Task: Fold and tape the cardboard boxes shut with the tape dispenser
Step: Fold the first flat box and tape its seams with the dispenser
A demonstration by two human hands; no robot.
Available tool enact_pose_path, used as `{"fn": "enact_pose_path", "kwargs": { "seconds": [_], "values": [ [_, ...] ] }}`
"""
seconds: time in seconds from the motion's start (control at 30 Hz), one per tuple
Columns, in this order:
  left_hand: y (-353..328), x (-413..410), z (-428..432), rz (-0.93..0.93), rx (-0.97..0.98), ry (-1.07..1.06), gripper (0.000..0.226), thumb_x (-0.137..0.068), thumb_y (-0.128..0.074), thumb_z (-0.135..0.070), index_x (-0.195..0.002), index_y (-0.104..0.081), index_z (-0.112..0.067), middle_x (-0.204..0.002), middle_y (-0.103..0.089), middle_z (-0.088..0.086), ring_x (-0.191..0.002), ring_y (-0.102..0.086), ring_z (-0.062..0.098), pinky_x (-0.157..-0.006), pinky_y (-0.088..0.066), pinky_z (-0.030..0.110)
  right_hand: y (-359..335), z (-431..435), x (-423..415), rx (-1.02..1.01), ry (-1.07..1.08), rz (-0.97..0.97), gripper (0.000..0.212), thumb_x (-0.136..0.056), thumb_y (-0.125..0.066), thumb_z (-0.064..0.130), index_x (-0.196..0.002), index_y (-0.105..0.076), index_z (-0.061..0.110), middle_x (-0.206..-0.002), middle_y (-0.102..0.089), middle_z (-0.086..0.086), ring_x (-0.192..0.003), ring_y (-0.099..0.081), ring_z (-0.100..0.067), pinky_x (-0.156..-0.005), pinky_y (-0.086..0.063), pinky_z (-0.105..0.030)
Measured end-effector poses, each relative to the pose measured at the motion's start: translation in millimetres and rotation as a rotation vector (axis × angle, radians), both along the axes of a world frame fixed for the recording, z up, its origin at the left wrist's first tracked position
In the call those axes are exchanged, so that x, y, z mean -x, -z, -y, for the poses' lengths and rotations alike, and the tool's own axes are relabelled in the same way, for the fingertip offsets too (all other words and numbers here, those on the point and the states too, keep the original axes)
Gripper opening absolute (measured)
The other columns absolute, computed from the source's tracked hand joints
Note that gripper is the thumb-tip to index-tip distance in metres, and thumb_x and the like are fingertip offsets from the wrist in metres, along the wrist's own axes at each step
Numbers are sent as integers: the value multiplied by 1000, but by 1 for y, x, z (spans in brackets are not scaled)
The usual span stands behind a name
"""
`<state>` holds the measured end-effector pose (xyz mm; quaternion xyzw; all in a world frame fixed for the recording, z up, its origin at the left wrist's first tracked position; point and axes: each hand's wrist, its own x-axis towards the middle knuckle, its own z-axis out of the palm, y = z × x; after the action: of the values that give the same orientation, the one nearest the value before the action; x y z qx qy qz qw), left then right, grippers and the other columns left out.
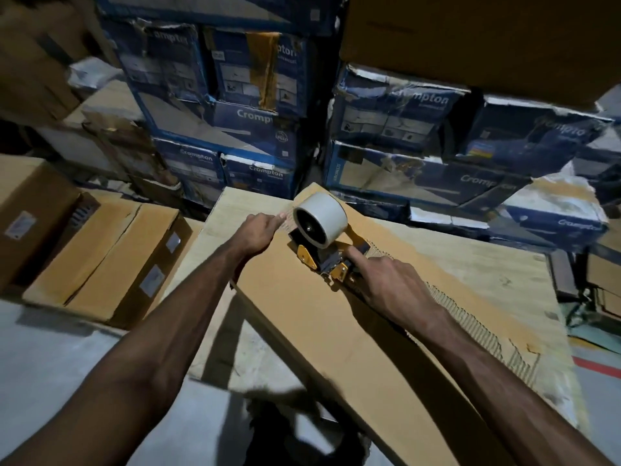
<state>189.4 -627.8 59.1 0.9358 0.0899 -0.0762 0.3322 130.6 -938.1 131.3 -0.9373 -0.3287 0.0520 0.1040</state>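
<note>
Right hand [386, 280] grips the tape dispenser [319, 243], which rests on the cardboard box [302, 317] near its far edge; left hand [260, 232] presses straight fingers beside it; I'd pull steadily along the seam.

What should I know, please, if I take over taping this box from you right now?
Left hand: fingers press on the cardboard box top near its far edge, beside the tape roll.
Right hand: grips the handle of the tape dispenser, which rests on the box top towards its far end.
Done: flaps folded down.
Left: the join toward you looks untaped; probably draw the dispenser back along it, then cut.
</note>
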Motion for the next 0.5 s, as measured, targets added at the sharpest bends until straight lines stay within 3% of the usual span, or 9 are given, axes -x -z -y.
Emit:
{"fn": "enact_pose_path", "kwargs": {
  "seconds": [0.03,0.1,0.2,0.37,0.5],
  "values": [
    [-1,0,1,1,-4,-1,59,-109,-33,-56,-77,-63,-18,-80,-66,11,-85,-64,34,-72,-43,37,1,9,4,-9,-1,1,38,-103,-51,41,-134,-30,33,-89,-67,-2,-70,-60,-24,-66,-54,-39],
    [-4,1,3,-24,10,-14,62,-109,-32,-58,-92,-72,-14,-93,-72,12,-92,-66,34,-79,-48,36,1,28,12,-30,11,-10,36,-104,-48,40,-134,-30,34,-86,-66,-1,-67,-59,-23,-66,-56,-43],
    [-8,3,6,-52,28,-31,67,-108,-31,-60,-111,-75,-10,-106,-74,12,-96,-67,30,-84,-51,37,0,49,23,-39,25,-27,32,-105,-47,42,-133,-31,34,-82,-60,3,-62,-54,-15,-64,-56,-39],
    [-6,2,4,-68,29,-48,72,-106,-29,-65,-117,-75,-11,-112,-74,13,-99,-68,31,-94,-54,46,-3,74,38,-53,48,-44,28,-104,-47,40,-129,-36,38,-86,-62,4,-64,-56,-12,-64,-56,-39],
    [-1,-2,3,-51,35,-38,67,-108,-31,-60,-116,-75,-11,-112,-74,13,-100,-67,31,-90,-51,39,-8,86,49,-12,78,-41,31,-103,-37,49,-133,-32,41,-87,-60,8,-63,-52,-5,-63,-54,-31]
  ]
}}
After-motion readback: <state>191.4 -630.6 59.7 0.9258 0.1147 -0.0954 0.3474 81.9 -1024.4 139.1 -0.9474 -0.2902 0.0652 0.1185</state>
